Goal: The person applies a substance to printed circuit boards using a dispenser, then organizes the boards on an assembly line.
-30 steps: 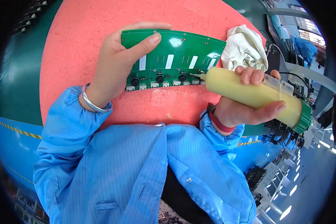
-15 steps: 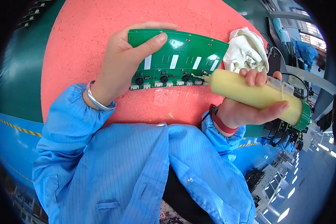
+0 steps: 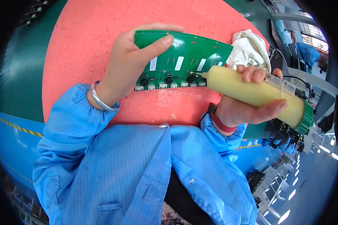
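Note:
My left hand [image 3: 133,56] grips a green circuit board [image 3: 187,50] by its left end, thumb on the face and fingers behind. White rectangles run across the board's middle; black round parts and white connectors line its near edge. In my right hand [image 3: 248,101] lies a thick glue dispenser tube [image 3: 236,82], filled with pale yellow material and capped in green at its rear end. Its thin nozzle points left and reaches the board beside the rightmost visible round black part [image 3: 190,79]. Whether the tip touches the board I cannot tell. The tube hides the board's near right corner.
Under the board spreads a pink foam mat [image 3: 82,48] on a green bench [image 3: 18,75]. A crumpled white cloth [image 3: 248,47] lies just beyond the tube. A dark cable [image 3: 300,80] runs from the tube's rear. Farther right, another person in blue [image 3: 308,52] is visible.
The board and my left hand have shifted slightly right. The dispenser has moved a little left and away from me, its nozzle now farther over the board.

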### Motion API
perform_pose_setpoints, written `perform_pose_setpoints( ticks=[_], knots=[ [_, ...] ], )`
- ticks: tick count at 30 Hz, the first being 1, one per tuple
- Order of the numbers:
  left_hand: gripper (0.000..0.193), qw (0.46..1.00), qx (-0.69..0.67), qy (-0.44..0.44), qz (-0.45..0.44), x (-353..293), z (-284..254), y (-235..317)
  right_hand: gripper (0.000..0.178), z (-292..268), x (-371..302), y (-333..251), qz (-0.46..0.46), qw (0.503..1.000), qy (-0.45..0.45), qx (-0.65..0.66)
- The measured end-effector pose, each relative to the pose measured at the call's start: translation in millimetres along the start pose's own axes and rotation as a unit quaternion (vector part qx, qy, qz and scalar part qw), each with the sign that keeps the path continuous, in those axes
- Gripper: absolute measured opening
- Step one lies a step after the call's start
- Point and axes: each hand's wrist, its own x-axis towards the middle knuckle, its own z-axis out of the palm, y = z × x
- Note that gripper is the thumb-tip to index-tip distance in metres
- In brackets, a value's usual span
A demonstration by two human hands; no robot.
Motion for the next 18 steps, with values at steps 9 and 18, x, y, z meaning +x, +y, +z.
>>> perform_pose_setpoints(
  ticks=[9,18],
  knots=[
    [0.027,1.0,-0.012,0.003,-0.005,3.3,-0.7,-0.9,0.057,0.0,-1.7,0.1,0.012,1.0,0.018,0.019],
    [0.023,0.999,-0.02,0.023,0.011,5.4,7.1,0.5,0.057,-1.8,-2.8,1.9,0.003,1.0,0.003,0.003]
  ],
)
